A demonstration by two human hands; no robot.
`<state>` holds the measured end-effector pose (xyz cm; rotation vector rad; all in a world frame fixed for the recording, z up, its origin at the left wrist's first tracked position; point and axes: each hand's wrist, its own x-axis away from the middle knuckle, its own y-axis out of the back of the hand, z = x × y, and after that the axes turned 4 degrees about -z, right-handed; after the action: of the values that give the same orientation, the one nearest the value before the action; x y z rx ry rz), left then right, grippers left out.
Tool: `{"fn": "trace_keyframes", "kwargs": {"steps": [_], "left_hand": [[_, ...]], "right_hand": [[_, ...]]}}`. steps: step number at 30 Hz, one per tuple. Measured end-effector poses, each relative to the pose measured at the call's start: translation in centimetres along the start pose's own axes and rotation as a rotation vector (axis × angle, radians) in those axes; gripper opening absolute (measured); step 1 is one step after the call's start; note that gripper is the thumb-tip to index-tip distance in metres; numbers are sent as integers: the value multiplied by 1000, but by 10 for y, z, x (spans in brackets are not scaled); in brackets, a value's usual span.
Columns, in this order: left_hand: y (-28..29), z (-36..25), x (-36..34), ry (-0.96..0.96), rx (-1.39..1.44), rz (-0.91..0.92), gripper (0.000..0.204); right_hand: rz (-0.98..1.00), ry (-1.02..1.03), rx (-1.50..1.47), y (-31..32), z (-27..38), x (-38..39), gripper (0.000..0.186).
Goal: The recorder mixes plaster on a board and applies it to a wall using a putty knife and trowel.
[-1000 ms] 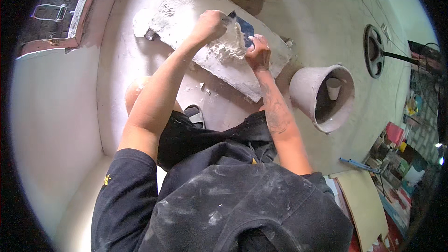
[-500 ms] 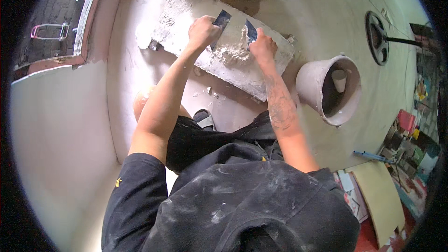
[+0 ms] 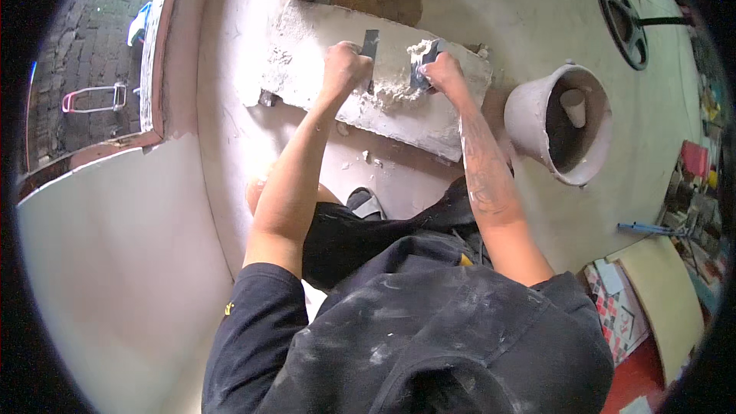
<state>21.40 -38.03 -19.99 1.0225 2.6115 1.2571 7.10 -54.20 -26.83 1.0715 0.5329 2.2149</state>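
kneeling on plaster-dusted floor [image 3: 537,8]. left hand [image 3: 343,67] gripping scraper [image 3: 369,44], right hand [image 3: 443,73] gripping putty knife [image 3: 424,61] over mortar board [image 3: 399,100], bucket [image 3: 537,119] standing nearby.

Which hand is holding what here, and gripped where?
Left hand grips a flat scraper blade at its lower end. Right hand grips a plaster-caked scraper the same way. Both work over the plaster board.

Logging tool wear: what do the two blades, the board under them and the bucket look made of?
Left hand's blade: probably steel, dark, flat and thin.
Right hand's blade: likely the same, half caked in white paste.
Board: core hidden under a rough, crusted white coat.
Bucket: probably plastic, smooth wall under a pale film.
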Motion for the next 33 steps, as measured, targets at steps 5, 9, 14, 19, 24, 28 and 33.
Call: {"fn": "trace_keyframes", "kwargs": {"steps": [5,9,14,19,24,28,33], "left_hand": [[-10,-13,18,-164,81,-21,19],[-17,-21,25,-288,54,-43,18],[-14,-13,24,-272,69,-22,20],[-13,-8,20,-227,42,10,21],[-20,-10,21,-159,32,89,21],[-31,-8,18,-163,28,15,20],[-35,4,15,-76,-4,96,20]], "right_hand": [[-123,169,97,-25,6,22,26],[-181,314,-38,-39,11,26,19],[-256,299,76,-53,33,40,19],[-243,334,10,-59,26,37,19],[-170,371,31,-46,16,43,23],[-124,268,119,-42,24,54,24],[-113,341,130,-39,34,74,26]]}}
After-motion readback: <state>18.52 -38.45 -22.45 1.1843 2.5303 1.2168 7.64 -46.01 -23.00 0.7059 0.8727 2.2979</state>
